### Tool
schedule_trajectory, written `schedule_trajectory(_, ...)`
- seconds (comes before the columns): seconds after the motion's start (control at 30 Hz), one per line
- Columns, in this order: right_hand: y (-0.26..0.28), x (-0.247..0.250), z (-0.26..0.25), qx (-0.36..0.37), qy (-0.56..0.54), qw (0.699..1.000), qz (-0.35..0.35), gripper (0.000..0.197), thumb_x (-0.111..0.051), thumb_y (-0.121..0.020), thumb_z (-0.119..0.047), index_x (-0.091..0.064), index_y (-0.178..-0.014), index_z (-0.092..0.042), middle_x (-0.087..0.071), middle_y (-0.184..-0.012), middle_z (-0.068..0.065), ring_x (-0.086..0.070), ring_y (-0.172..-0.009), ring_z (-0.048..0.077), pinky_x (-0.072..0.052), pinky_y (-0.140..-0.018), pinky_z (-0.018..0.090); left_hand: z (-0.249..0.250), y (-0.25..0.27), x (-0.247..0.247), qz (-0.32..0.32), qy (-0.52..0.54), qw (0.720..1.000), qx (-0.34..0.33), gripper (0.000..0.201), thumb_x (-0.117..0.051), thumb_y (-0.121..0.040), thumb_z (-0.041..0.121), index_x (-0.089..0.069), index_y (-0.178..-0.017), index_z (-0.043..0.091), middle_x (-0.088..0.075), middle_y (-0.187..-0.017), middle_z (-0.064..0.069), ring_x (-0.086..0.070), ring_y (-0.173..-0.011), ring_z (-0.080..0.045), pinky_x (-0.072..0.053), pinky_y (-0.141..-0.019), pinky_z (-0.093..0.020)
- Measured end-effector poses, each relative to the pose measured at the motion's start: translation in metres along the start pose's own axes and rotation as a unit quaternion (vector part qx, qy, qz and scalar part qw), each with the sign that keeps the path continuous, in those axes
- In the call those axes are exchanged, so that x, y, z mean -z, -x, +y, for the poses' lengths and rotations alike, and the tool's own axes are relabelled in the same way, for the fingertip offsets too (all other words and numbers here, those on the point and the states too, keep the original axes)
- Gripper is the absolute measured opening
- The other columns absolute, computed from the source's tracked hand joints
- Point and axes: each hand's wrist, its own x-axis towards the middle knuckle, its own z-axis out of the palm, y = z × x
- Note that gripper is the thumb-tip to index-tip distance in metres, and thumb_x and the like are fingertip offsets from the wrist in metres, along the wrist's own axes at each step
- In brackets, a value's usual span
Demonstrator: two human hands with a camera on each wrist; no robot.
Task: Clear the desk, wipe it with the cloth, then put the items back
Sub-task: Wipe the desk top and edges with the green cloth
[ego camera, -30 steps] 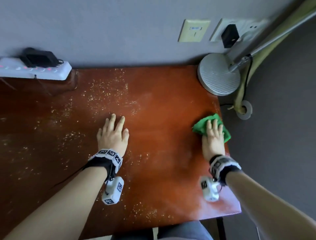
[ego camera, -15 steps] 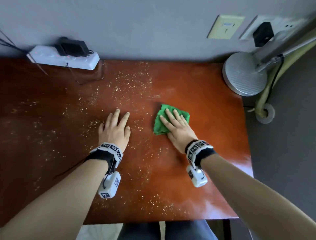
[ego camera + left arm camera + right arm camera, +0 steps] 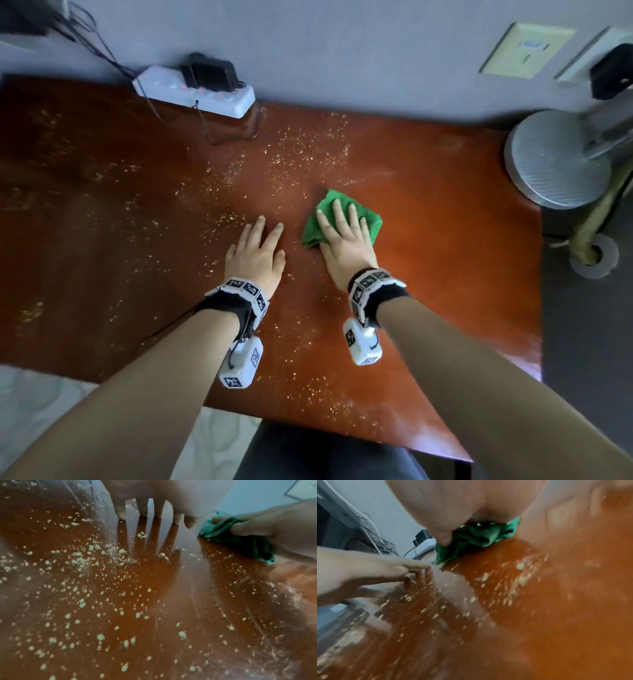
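A reddish-brown desk (image 3: 445, 260) is speckled with pale crumbs (image 3: 301, 150), thickest at its middle and left. My right hand (image 3: 342, 233) lies flat on a crumpled green cloth (image 3: 374, 223) and presses it onto the desk near the middle. Its fingers are straight on top of the cloth. My left hand (image 3: 257, 250) rests flat on the wood just left of the cloth, fingers spread. In the left wrist view the cloth (image 3: 231, 539) sits under the right hand (image 3: 278, 523). In the right wrist view the cloth (image 3: 481, 535) bunches under my palm.
A white power strip (image 3: 195, 92) with a black adapter (image 3: 212, 73) and cables lies at the desk's back edge against the wall. A round metal lamp base (image 3: 555, 161) stands at the back right corner. The desk's right edge drops to dark floor.
My right hand has swept the cloth from the desk's right edge leftward to the middle, beside my left hand. The left hand has stayed put.
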Motion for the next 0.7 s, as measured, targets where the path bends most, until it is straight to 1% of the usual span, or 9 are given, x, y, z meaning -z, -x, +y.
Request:
schedule_trajectory(0.03,0.003,-0.003,0.001,-0.002,-0.015,1.0,0.003,0.061,-0.033,-0.104,-0.029,-0.006,-0.158,-0.026,0.009,-0.165,0.002,0.014,-0.151,0.027,0.008,-0.122,0.043,0.001,-0.001,0.003,-0.009,0.004,1.0,0.003,0.054,-0.031,-0.103,0.044,-0.017,-0.155,0.037,-0.004,-0.165,0.003,-0.009,-0.151,-0.022,-0.026,-0.117,-0.049)
schedule_trajectory(0.07,0.005,-0.001,0.01,-0.025,-0.031,0.999,0.017,0.062,-0.035,-0.103,-0.028,-0.006,-0.159,-0.022,0.007,-0.165,0.003,0.011,-0.151,0.027,0.005,-0.123,0.043,0.002,-0.002,0.005,-0.021,0.008,1.0,0.006,0.053,-0.03,-0.103,0.044,-0.019,-0.155,0.036,-0.004,-0.165,0.003,-0.01,-0.151,-0.021,-0.027,-0.116,-0.05)
schedule_trajectory(0.17,0.0,0.02,0.06,-0.146,-0.028,0.986,0.075,0.067,-0.042,-0.101,-0.026,-0.01,-0.158,-0.012,0.0,-0.165,0.008,0.003,-0.151,0.032,-0.001,-0.122,0.045,-0.002,-0.007,0.014,-0.039,0.011,0.999,0.013,0.053,-0.028,-0.103,0.045,-0.021,-0.155,0.034,-0.006,-0.165,0.002,-0.014,-0.15,-0.022,-0.03,-0.115,-0.051)
schedule_trajectory(0.27,-0.018,0.054,0.109,-0.24,-0.04,0.965,0.101,0.069,-0.043,-0.1,-0.029,-0.01,-0.158,-0.011,0.0,-0.165,0.007,0.001,-0.151,0.032,-0.002,-0.122,0.046,-0.015,-0.018,0.021,-0.04,0.009,0.999,0.029,0.056,-0.027,-0.103,0.046,-0.015,-0.156,0.032,-0.004,-0.165,0.001,-0.014,-0.15,-0.022,-0.027,-0.117,-0.05)
schedule_trajectory(0.4,-0.066,0.08,0.124,-0.306,-0.054,0.944,0.108,0.071,-0.039,-0.1,-0.036,-0.006,-0.158,-0.011,0.004,-0.165,0.006,0.005,-0.151,0.03,0.001,-0.122,0.046,-0.044,-0.05,0.035,-0.013,-0.008,0.999,0.049,0.059,-0.028,-0.103,0.046,-0.011,-0.157,0.029,-0.002,-0.166,0.001,-0.012,-0.151,-0.023,-0.025,-0.117,-0.05)
schedule_trajectory(0.5,-0.106,0.084,0.112,-0.326,-0.038,0.939,0.108,0.075,-0.04,-0.099,-0.039,-0.003,-0.158,-0.013,0.007,-0.165,0.004,0.007,-0.151,0.029,0.003,-0.121,0.046,-0.061,-0.077,0.042,0.013,-0.004,0.999,0.044,0.059,-0.03,-0.103,0.045,-0.013,-0.157,0.029,-0.003,-0.166,0.0,-0.012,-0.151,-0.023,-0.026,-0.117,-0.05)
schedule_trajectory(0.6,-0.15,0.087,0.096,-0.299,-0.02,0.947,0.116,0.074,-0.04,-0.098,-0.037,-0.004,-0.158,-0.012,0.005,-0.165,0.005,0.006,-0.151,0.031,0.003,-0.121,0.047,-0.074,-0.097,0.04,0.032,0.004,0.999,0.028,0.057,-0.031,-0.102,0.043,-0.015,-0.156,0.03,-0.003,-0.165,0.001,-0.011,-0.151,-0.022,-0.024,-0.118,-0.051)
schedule_trajectory(0.67,-0.177,0.09,0.084,-0.285,-0.016,0.952,0.107,0.071,-0.037,-0.099,-0.037,-0.004,-0.158,-0.013,0.004,-0.166,0.004,0.007,-0.151,0.031,0.004,-0.122,0.047,-0.082,-0.104,0.038,0.059,0.013,0.998,0.014,0.055,-0.036,-0.102,0.039,-0.022,-0.154,0.032,-0.01,-0.165,0.001,-0.014,-0.15,-0.022,-0.023,-0.118,-0.051)
schedule_trajectory(0.7,-0.188,0.091,0.078,-0.279,-0.014,0.955,0.097,0.07,-0.035,-0.1,-0.037,-0.005,-0.158,-0.015,0.003,-0.166,0.003,0.007,-0.151,0.03,0.005,-0.121,0.047,-0.086,-0.108,0.038,0.076,0.025,0.997,0.005,0.052,-0.039,-0.101,0.035,-0.029,-0.153,0.032,-0.016,-0.164,0.002,-0.018,-0.15,-0.021,-0.023,-0.118,-0.05)
